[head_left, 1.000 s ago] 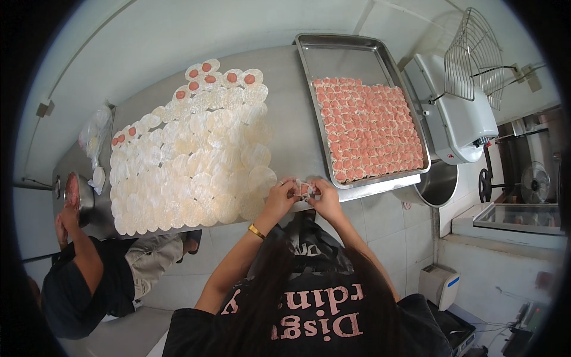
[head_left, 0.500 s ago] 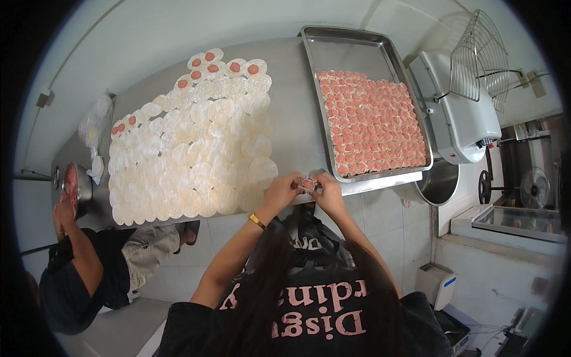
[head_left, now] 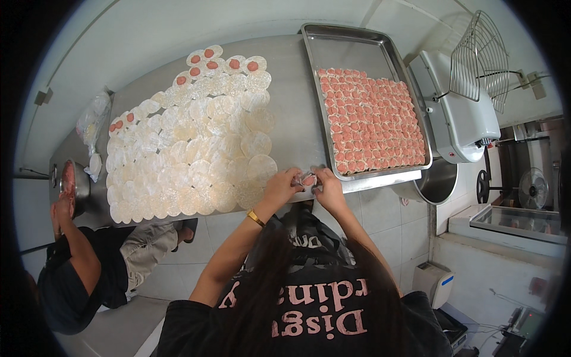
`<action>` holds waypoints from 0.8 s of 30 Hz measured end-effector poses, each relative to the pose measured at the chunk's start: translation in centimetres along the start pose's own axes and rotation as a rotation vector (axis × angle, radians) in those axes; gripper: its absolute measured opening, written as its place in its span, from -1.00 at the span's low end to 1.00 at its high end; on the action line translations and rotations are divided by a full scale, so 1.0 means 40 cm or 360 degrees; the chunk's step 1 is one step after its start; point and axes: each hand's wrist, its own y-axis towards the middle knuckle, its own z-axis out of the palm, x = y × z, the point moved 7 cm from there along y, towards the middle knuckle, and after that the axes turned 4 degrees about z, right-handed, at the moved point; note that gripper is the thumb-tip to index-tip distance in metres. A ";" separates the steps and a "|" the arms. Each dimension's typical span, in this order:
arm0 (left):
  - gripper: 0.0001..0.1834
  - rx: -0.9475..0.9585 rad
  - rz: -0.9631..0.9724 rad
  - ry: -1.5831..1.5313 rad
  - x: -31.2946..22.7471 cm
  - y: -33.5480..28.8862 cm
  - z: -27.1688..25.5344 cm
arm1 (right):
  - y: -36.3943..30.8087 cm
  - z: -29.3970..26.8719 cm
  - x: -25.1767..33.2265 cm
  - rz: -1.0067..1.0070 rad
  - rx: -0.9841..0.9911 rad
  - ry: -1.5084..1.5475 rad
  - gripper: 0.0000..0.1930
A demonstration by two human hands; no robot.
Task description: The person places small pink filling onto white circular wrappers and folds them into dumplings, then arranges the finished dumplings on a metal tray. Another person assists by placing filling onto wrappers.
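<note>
Between my two hands, at the table's near edge, is an open-topped dumpling [head_left: 308, 179] with pink meat filling showing inside its pale wrapper. The closed fingers of my left hand [head_left: 284, 185] grip its left side. My right hand [head_left: 328, 187] pinches it from the right. To the left, rows of overlapping round dough wrappers [head_left: 190, 152] cover much of the steel table, and several at the far edge carry lumps of pink meat [head_left: 234, 64]. Beside my right hand stands a deep metal tray [head_left: 345, 53], its near part packed with filled dumplings [head_left: 372, 125].
A co-worker [head_left: 83, 262] at the left has their hands in a metal bowl [head_left: 82, 189] of pink meat. A plastic bag [head_left: 95, 122] lies near it. Right of the tray stand a white machine [head_left: 455, 110] with a wire guard [head_left: 479, 56] and a steel pot [head_left: 443, 181].
My fingers have shifted slightly around the dumpling, and its filling shows a little more from above. The co-worker's hands have moved slightly at the bowl.
</note>
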 end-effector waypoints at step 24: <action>-0.69 -0.0052 0.0159 -0.0111 0.010 0.010 0.032 | -0.008 -0.003 0.018 -0.0159 -0.0090 0.0019 -0.58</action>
